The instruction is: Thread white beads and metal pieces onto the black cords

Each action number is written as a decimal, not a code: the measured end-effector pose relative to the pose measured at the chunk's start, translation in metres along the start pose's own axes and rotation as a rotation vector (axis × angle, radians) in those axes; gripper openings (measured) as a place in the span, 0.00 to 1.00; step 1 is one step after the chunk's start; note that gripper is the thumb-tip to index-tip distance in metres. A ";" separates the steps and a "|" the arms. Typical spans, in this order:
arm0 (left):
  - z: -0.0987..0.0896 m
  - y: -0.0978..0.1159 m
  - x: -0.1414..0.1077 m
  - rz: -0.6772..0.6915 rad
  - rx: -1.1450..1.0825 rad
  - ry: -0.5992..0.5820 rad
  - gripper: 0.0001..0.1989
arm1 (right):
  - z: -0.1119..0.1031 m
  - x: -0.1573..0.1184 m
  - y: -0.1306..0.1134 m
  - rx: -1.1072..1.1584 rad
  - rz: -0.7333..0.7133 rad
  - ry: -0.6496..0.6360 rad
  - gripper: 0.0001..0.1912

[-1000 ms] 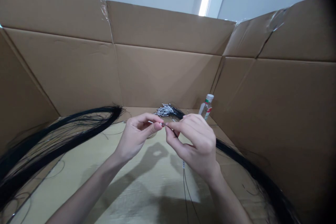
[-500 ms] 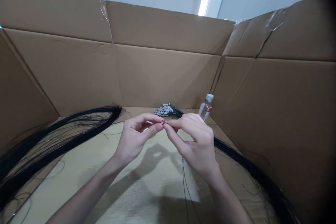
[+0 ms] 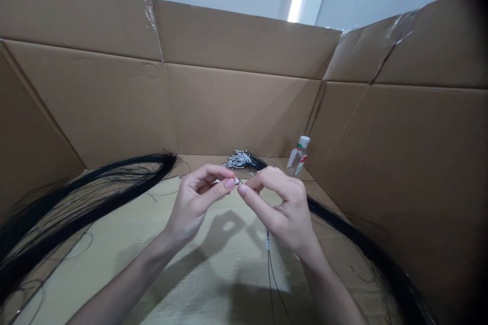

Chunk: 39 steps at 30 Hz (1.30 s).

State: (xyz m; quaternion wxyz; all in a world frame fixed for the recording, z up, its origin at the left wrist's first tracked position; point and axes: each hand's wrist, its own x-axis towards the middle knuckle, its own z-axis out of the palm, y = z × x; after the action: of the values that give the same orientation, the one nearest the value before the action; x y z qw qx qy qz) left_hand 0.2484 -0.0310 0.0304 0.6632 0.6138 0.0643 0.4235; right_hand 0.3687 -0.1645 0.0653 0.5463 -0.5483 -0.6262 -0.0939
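Note:
Between the thumb and forefinger of my left hand (image 3: 196,200) is a small white bead (image 3: 237,181). My right hand (image 3: 280,203) pinches a thin dark cord just to the right of the bead, fingertips nearly touching those of my left hand. Below my right hand hangs a short row of white beads (image 3: 268,239) on dark cords (image 3: 270,274), which run down toward the bottom edge. How the cord passes through the held bead is too small to make out.
Black cord bundles lie at left (image 3: 95,198) and right (image 3: 354,236). Beyond my hands is a pile of white-beaded strand ends (image 3: 239,159). A clear bottle with a white cap (image 3: 297,157) stands at the back right. Cardboard walls (image 3: 244,106) enclose the yellowish work surface (image 3: 114,264).
My right fingers have drawn slightly back from the left fingertips, and the white bead shows more clearly. The hanging beaded cord has shifted a little down and right.

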 end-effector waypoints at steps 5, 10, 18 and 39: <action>-0.002 0.003 -0.002 0.045 0.097 -0.039 0.04 | 0.001 0.000 0.001 0.009 0.017 -0.003 0.14; -0.004 0.004 -0.003 0.047 0.073 -0.065 0.04 | 0.000 0.001 0.003 0.003 0.006 -0.011 0.12; 0.001 0.004 0.000 -0.034 -0.078 -0.103 0.04 | 0.000 0.001 -0.001 -0.134 -0.020 0.046 0.05; 0.000 0.003 0.002 -0.062 -0.064 -0.132 0.04 | -0.002 0.004 0.000 0.082 0.068 -0.095 0.11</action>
State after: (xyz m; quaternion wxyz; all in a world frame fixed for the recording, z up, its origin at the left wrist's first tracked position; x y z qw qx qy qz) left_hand 0.2480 -0.0303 0.0341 0.6978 0.6167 0.0260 0.3634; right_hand 0.3705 -0.1635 0.0689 0.5407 -0.5504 -0.6358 -0.0234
